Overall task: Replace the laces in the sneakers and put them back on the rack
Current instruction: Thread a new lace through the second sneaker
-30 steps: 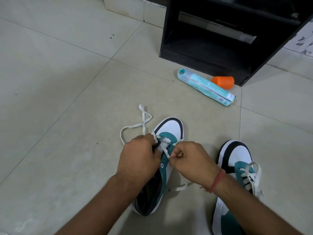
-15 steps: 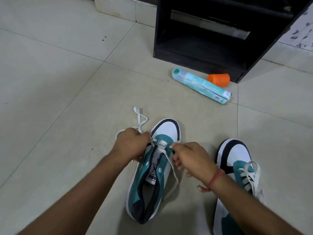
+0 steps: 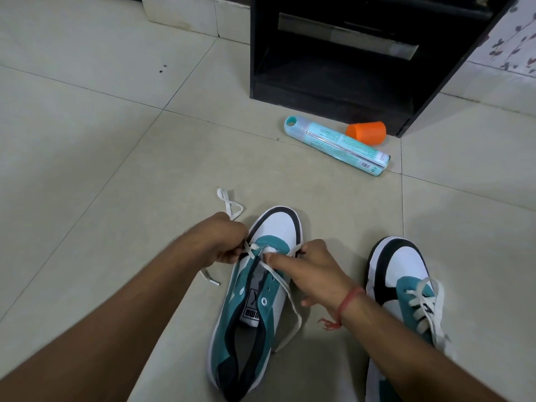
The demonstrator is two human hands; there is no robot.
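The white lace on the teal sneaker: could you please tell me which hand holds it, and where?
The left hand pinches the white lace near the front eyelets; the right hand braces the teal sneaker.

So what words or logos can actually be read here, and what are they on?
"PUMA", seen upside down, with a cat logo: tongue label of the sneaker being laced.
Spray can: lettering, fine print and barcode too blurred to read.
Second sneaker: no readable text.
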